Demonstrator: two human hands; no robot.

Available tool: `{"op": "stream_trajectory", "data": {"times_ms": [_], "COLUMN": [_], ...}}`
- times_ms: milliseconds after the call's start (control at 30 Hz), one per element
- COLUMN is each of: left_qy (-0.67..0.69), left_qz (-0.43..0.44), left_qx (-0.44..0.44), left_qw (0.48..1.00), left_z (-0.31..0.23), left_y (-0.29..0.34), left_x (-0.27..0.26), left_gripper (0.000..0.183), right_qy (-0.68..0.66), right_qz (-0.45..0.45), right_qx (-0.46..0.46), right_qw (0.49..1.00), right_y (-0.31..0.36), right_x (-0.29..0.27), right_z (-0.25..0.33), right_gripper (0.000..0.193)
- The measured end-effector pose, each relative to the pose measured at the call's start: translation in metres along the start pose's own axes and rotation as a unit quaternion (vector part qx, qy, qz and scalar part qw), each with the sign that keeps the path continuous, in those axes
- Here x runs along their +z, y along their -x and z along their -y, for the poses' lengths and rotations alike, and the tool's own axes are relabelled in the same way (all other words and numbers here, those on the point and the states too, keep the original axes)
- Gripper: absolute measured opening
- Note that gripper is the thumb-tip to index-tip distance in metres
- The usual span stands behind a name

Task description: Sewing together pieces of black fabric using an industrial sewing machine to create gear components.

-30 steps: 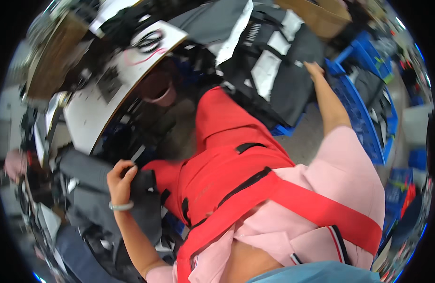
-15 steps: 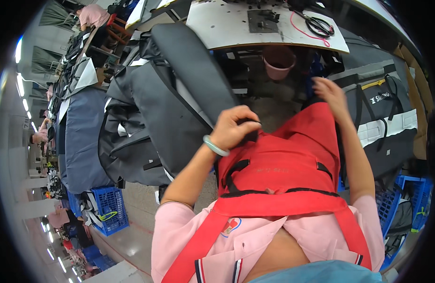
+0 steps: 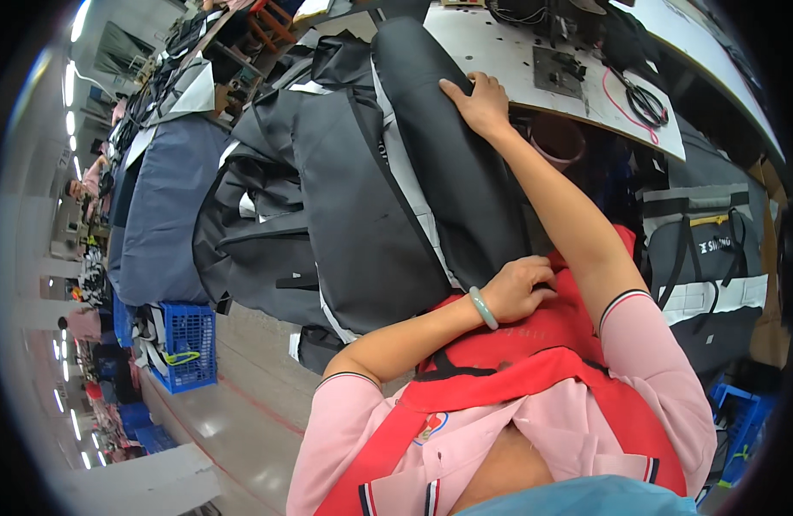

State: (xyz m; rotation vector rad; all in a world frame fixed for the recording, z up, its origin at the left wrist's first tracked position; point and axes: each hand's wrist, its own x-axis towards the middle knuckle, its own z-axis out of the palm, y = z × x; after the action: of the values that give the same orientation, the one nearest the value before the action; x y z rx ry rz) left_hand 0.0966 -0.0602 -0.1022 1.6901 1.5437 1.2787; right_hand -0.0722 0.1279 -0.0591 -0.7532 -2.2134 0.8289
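A long black fabric piece, smooth and folded over, runs from the white table down to my lap. My right hand reaches up across it and rests on its upper right side by the table edge, thumb and fingers apart. Down at the lower end of the fabric is my left hand, with a pale green bangle on its wrist. Its fingers are curled closed on the fabric's end, above my red apron; the fingertips are partly hidden. More dark grey fabric lies spread to the left, with a white strip along its edge.
The white table carries a metal plate and a coiled black cable. A pink bucket stands beneath. Blue crates sit at the lower left, a grey bag at the right. Co-workers are far left.
My right hand has gone from the right of my lap up onto the black fabric at the table. My left hand has moved right and down. The view has shifted.
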Motion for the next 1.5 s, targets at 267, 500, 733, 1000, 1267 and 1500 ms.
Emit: {"op": "stream_trajectory", "data": {"times_ms": [267, 500, 733, 1000, 1267, 1500], "left_qy": [0.021, -0.045, 0.053, -0.140, -0.396, -0.267], "left_qz": [0.019, -0.062, -0.081, 0.116, 0.279, 0.178], "left_qx": [0.038, 0.034, -0.117, 0.140, -0.342, -0.124], "left_qw": [0.999, 0.996, 0.988, 0.973, 0.805, 0.939], "left_z": [0.005, 0.041, 0.076, -0.157, -0.202, -0.170], "left_y": [-0.007, -0.036, -0.054, -0.007, -0.052, -0.072], "left_x": [0.010, 0.024, 0.011, -0.139, -0.231, -0.194], "left_gripper": [0.007, 0.017, 0.036, 0.018, 0.029, 0.026], "right_qy": [0.059, -0.429, -0.390, -0.356, -0.060, 0.000], "right_qz": [0.075, 0.373, 0.444, 0.370, 0.559, 0.425], "right_qx": [0.029, 0.227, -0.118, -0.207, -0.312, -0.211], "right_qw": [0.995, 0.790, 0.798, 0.833, 0.766, 0.880], "right_y": [-0.071, -0.034, 0.034, 0.084, 0.111, 0.049], "right_x": [0.025, 0.037, -0.018, -0.057, -0.173, -0.254], "right_z": [0.004, 0.107, 0.144, 0.113, 0.098, -0.004], "right_gripper": [0.062, 0.061, 0.037, 0.047, 0.025, 0.019]}}
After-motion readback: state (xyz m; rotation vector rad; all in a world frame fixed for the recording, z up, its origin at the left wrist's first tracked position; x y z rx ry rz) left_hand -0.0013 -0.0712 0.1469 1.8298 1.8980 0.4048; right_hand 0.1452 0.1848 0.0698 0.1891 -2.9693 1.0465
